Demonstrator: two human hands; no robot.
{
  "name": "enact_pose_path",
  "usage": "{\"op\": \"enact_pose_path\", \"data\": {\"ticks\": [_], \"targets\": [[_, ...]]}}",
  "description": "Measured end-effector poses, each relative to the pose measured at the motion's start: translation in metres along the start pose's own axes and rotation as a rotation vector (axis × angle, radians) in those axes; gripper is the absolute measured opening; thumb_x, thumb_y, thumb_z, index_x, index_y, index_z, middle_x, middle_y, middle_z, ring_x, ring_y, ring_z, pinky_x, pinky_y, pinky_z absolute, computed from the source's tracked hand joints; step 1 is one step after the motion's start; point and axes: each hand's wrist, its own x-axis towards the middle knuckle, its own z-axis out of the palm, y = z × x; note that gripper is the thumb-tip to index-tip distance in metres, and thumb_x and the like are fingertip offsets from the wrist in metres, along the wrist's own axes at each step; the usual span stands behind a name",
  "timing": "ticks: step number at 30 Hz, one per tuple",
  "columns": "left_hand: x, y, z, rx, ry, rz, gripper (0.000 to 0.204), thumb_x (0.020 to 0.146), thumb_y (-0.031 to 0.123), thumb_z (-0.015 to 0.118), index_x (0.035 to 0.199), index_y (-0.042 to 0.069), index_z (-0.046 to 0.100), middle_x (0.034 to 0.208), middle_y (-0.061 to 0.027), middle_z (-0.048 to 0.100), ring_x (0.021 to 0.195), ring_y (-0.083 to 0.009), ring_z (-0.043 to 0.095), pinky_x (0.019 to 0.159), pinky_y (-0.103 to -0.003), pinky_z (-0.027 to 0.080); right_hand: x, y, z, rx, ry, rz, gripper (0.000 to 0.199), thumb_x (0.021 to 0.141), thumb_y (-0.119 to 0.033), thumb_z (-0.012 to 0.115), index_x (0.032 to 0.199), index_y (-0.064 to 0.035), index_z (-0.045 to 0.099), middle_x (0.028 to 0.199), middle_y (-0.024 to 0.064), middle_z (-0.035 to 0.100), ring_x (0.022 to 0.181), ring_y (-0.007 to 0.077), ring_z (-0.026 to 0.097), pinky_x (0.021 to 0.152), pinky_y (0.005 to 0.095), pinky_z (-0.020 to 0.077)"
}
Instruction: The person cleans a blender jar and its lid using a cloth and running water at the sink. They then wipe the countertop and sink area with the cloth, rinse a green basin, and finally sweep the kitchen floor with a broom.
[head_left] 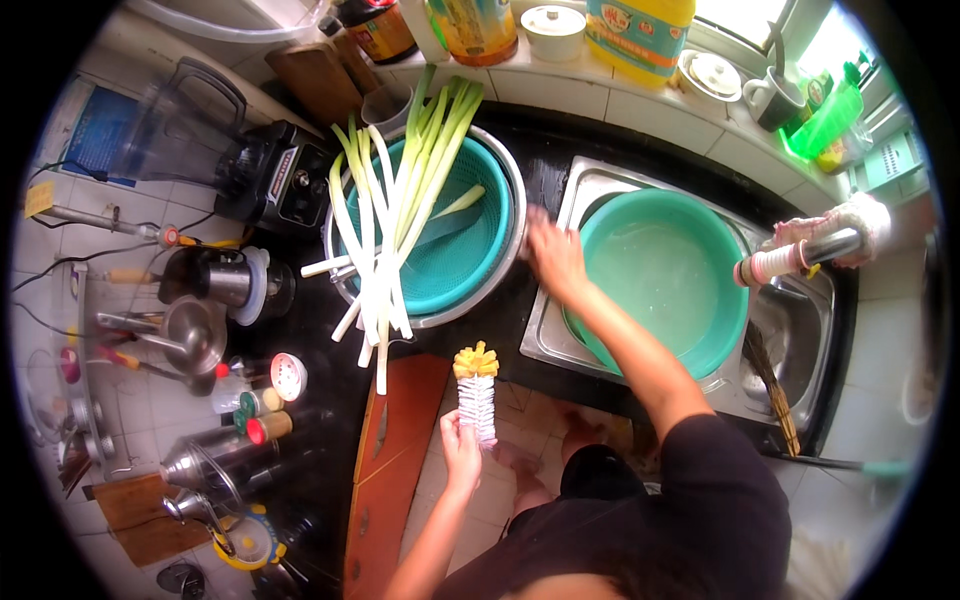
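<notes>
My left hand (462,452) is closed around the lower end of a bottle brush (476,395), which stands upright with white bristles and a yellow tip. My right hand (556,258) is between the metal basin (515,190) and the sink; its fingers are smeared by motion, and contact with the basin's rim cannot be made out. Inside that basin sits a teal colander (480,245). Long green onions (385,225) lie across it, their white ends hanging over the near rim. A green tub (650,285) of cloudy water fills the left sink bowl.
A blender (285,180) stands left of the basin. Spice jars (268,428), a saucepan (190,335) and a steel flask (215,462) crowd the left counter. Bottles and lidded pots (553,35) line the back ledge. A twig brush (775,390) leans in the right sink (800,330).
</notes>
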Motion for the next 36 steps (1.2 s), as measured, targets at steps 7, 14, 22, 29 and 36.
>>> {"op": "enact_pose_path", "data": {"ticks": [7, 14, 22, 29, 36], "targets": [[-0.017, 0.001, -0.03, -0.035, 0.087, -0.025, 0.019, 0.093, 0.011, 0.036, 0.111, 0.004, 0.036, 0.098, -0.0124, 0.056, 0.075, -0.019, 0.062, 0.06, -0.032, 0.055, -0.021, -0.038, -0.062, 0.161, -0.324, 0.086, 0.023, 0.081, -0.033, 0.058, 0.074, -0.0118, 0.066, 0.075, 0.0128, 0.059, 0.07, 0.0289, 0.058, 0.066, 0.0433, 0.0413], [-0.033, -0.003, -0.051, -0.059, 0.178, -0.042, 0.019, 0.093, 0.012, 0.038, 0.111, 0.005, 0.037, 0.1, -0.0122, 0.057, 0.076, -0.0203, 0.062, 0.062, -0.034, 0.055, 0.007, 0.019, -0.029, 0.042, -0.126, -0.286, 0.032, 0.076, -0.018, 0.061, 0.107, -0.0122, 0.058, 0.117, 0.0116, 0.051, 0.108, 0.0286, 0.048, 0.089, 0.0424, 0.0406], [-0.041, -0.013, -0.054, -0.03, 0.178, -0.018, 0.02, 0.094, 0.016, 0.038, 0.112, 0.006, 0.037, 0.1, -0.0116, 0.057, 0.077, -0.0206, 0.062, 0.062, -0.034, 0.055, 0.099, 0.114, 0.046, -0.123, 0.183, -0.008, 0.032, 0.08, -0.023, 0.058, 0.112, -0.0173, 0.058, 0.135, 0.0135, 0.042, 0.122, 0.0326, 0.039, 0.094, 0.0467, 0.0363], [-0.056, -0.023, -0.065, -0.073, 0.202, -0.01, 0.021, 0.095, 0.017, 0.038, 0.112, 0.006, 0.037, 0.099, -0.0123, 0.057, 0.077, -0.0207, 0.062, 0.062, -0.033, 0.055, -0.018, -0.03, 0.015, -0.059, 0.009, 0.075, 0.036, 0.08, -0.022, 0.059, 0.116, -0.0154, 0.058, 0.141, 0.0162, 0.034, 0.13, 0.0338, 0.03, 0.102, 0.0487, 0.0307], [-0.046, -0.019, -0.072, -0.037, 0.089, 0.023, 0.022, 0.095, 0.015, 0.037, 0.115, 0.006, 0.037, 0.098, -0.0132, 0.057, 0.077, -0.0202, 0.062, 0.061, -0.033, 0.055, -0.128, -0.135, -0.033, 0.1, -0.231, -0.15, 0.046, 0.073, -0.016, 0.058, 0.119, -0.017, 0.052, 0.132, 0.0118, 0.04, 0.131, 0.0308, 0.029, 0.103, 0.0487, 0.0297]]}}
